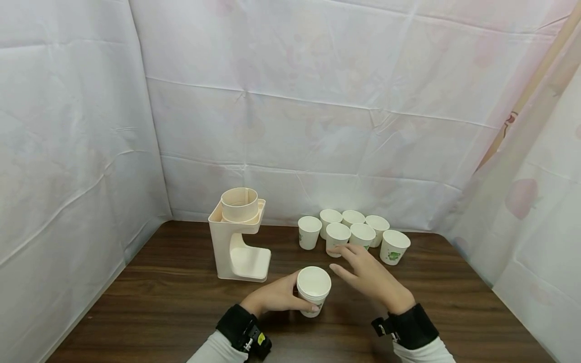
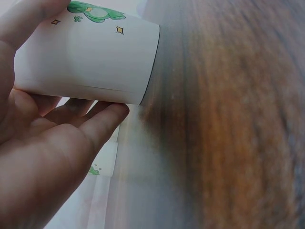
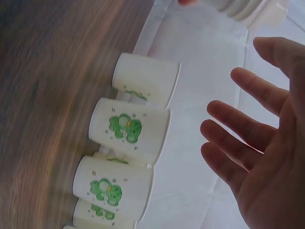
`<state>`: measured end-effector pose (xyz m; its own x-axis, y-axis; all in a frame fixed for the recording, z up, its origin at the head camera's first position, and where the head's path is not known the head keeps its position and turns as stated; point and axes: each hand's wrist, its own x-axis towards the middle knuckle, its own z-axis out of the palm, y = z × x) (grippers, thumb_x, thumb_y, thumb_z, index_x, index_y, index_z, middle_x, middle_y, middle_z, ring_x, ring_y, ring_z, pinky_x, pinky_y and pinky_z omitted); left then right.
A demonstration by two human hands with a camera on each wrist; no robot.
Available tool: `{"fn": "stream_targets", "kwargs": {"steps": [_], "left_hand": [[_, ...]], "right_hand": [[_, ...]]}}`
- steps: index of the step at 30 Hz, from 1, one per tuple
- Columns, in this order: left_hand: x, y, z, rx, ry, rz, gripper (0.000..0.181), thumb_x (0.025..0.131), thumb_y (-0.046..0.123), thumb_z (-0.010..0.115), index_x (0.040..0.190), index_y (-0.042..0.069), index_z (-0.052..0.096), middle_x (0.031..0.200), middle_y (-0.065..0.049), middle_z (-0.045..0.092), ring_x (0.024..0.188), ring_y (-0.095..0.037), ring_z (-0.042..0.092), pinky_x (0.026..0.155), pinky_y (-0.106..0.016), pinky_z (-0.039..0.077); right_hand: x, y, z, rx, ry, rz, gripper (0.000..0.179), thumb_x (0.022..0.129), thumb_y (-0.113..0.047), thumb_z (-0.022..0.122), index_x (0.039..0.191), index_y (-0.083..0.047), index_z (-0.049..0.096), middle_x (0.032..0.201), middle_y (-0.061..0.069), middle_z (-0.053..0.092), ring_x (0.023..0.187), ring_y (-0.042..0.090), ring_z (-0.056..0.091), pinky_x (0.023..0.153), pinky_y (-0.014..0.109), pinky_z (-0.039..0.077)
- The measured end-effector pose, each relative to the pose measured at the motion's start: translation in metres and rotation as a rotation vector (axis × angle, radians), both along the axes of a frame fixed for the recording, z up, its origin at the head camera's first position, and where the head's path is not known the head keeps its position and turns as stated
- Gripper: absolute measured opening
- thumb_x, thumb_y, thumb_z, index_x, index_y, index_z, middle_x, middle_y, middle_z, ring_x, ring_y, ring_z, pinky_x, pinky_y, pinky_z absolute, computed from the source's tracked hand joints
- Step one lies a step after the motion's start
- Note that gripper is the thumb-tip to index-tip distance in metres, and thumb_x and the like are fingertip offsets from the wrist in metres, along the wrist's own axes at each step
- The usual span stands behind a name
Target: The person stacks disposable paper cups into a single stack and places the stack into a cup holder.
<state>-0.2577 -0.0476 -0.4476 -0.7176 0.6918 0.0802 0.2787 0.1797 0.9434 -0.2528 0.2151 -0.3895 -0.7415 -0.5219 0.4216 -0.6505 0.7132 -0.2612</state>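
My left hand (image 1: 282, 294) grips a short stack of white paper cups (image 1: 314, 283), thumb on the near side and fingers behind. In the left wrist view the lowest cup (image 2: 90, 57) shows a green cartoon print, its base close over the wooden table. My right hand (image 1: 369, 275) holds nothing; its fingers are spread and relaxed, to the right of the stack and in front of the standing cups. The right wrist view shows that palm (image 3: 271, 157) beside a row of upright cups (image 3: 126, 128) with green prints.
Several single cups (image 1: 338, 234) stand grouped near the back of the brown table (image 1: 168, 297), with one cup (image 1: 395, 247) at their right end. A cream plastic stand (image 1: 222, 242) with a round holder (image 1: 239, 204) on top is at the left. White cloth (image 1: 272, 126) hangs behind.
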Motion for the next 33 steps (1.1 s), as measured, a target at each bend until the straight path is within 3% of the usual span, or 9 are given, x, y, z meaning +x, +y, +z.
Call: {"fn": "stream_targets", "kwargs": {"steps": [8, 19, 29, 33], "left_hand": [[-0.001, 0.0, -0.001, -0.004, 0.0, 0.007, 0.073, 0.082, 0.017, 0.085, 0.143, 0.018, 0.046, 0.123, 0.009, 0.062, 0.117, -0.01, 0.056, 0.104, -0.036, 0.038], [-0.002, 0.001, -0.002, -0.016, -0.003, 0.023, 0.074, 0.081, 0.018, 0.086, 0.143, 0.017, 0.046, 0.122, 0.009, 0.062, 0.117, -0.01, 0.056, 0.105, -0.037, 0.036], [-0.004, 0.0, 0.0, -0.029, -0.003, 0.021, 0.073, 0.081, 0.018, 0.085, 0.142, 0.019, 0.047, 0.122, 0.01, 0.062, 0.117, -0.009, 0.056, 0.102, -0.034, 0.039], [-0.003, 0.0, -0.001, -0.025, -0.009, 0.016, 0.073, 0.081, 0.018, 0.085, 0.143, 0.019, 0.046, 0.123, 0.01, 0.062, 0.118, -0.01, 0.055, 0.103, -0.035, 0.038]], "right_hand": [[-0.011, 0.016, -0.002, 0.018, 0.118, -0.025, 0.035, 0.098, -0.027, 0.068, 0.129, -0.012, 0.064, 0.124, 0.007, 0.063, 0.117, 0.031, 0.056, 0.093, 0.052, 0.047], [-0.019, 0.04, 0.0, -0.002, 0.141, -0.083, 0.034, 0.097, -0.019, 0.069, 0.127, -0.006, 0.064, 0.124, 0.013, 0.064, 0.117, 0.034, 0.056, 0.093, 0.053, 0.046], [-0.031, 0.06, 0.002, -0.017, 0.235, -0.193, 0.034, 0.093, -0.015, 0.071, 0.124, -0.001, 0.065, 0.121, 0.021, 0.063, 0.115, 0.045, 0.054, 0.095, 0.059, 0.041], [-0.035, 0.071, 0.0, -0.006, 0.198, -0.277, 0.034, 0.096, -0.019, 0.067, 0.125, -0.001, 0.064, 0.123, 0.025, 0.06, 0.117, 0.048, 0.05, 0.097, 0.063, 0.037]]}}
